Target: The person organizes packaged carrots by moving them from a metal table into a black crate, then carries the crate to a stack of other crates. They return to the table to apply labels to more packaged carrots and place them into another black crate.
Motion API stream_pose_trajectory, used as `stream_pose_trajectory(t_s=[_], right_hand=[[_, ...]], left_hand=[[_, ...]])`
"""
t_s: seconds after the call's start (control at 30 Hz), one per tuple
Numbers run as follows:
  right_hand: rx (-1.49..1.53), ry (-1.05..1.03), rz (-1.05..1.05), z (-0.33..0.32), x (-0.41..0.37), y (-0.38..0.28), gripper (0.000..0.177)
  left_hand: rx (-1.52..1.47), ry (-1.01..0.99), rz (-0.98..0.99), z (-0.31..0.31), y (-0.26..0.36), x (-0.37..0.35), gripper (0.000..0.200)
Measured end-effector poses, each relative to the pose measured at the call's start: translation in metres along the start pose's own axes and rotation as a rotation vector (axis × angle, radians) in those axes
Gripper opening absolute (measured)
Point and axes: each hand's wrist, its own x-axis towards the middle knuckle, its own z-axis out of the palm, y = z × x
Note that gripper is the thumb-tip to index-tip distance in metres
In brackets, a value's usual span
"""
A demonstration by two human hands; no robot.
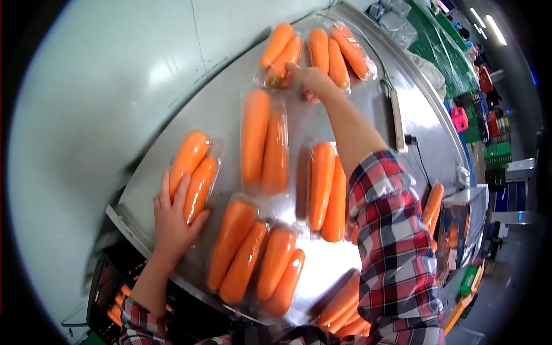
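1. On the steel table (pixel 230 86), sealed clear packs of carrots (pixel 264 141) lie in loose rows. The work in hand looks like sorting or shifting them.
2. The left hand (pixel 172 221) lies flat with fingers spread on the near pack (pixel 194 167) at the table's left edge, pressing rather than grasping.
3. The right hand (pixel 313 79) stretches to the far end, fingertips touching the far pack (pixel 280 50), just beside another pack (pixel 339 52). Whether it pinches the film cannot be told.
4. Judged from this, moving the far pack calls for a firmer hold on slippery film at full reach.
5. No brand, label or writing can be read on any pack.
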Motion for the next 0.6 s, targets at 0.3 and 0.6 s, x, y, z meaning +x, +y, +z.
stream_pose_trajectory(t_s=[0.3, 0.6], right_hand=[[0.182, 0.550, -0.204, 0.047, 0.011, 0.009, 0.084], [1.004, -0.089, -0.197, 0.038, 0.022, -0.013, 0.030]], left_hand=[[-0.034, 0.072, -0.066, 0.013, 0.020, -0.009, 0.080], [-0.123, 0.081, -0.064, 0.020, 0.015, -0.012, 0.078]])
